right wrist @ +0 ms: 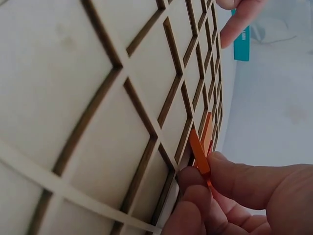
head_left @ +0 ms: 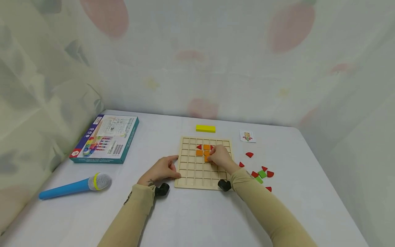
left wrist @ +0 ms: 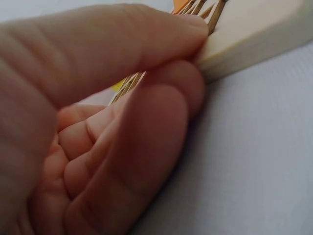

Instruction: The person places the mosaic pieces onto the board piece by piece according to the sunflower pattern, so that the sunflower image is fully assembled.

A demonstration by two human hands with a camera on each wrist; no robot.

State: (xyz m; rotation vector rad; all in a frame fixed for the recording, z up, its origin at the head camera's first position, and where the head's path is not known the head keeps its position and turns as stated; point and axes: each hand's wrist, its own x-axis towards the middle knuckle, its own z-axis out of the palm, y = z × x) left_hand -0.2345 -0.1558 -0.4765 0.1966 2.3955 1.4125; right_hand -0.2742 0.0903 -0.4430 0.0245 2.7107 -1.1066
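A wooden grid board (head_left: 187,183) lies flat on the table. My left hand (head_left: 161,169) is at its left edge; the thumb overlaps the rim near the front corner, and the index fingertip touches farther up. Over the board, my right hand (head_left: 223,157) pinches an orange tile (right wrist: 199,154) between thumb and fingers, tilted above the slots in the right wrist view. Around it on the board are orange squares (head_left: 199,153) and red triangles (head_left: 199,147), partly hidden by the hand. A small pattern card (head_left: 247,136) lies beyond the board's right side.
Loose red pieces (head_left: 249,155) and green pieces (head_left: 262,174) are scattered right of the board. Behind it lies a yellow block (head_left: 205,128). A toy box (head_left: 106,137) and a blue toy microphone (head_left: 75,186) occupy the left side. Fabric hangs behind the table.
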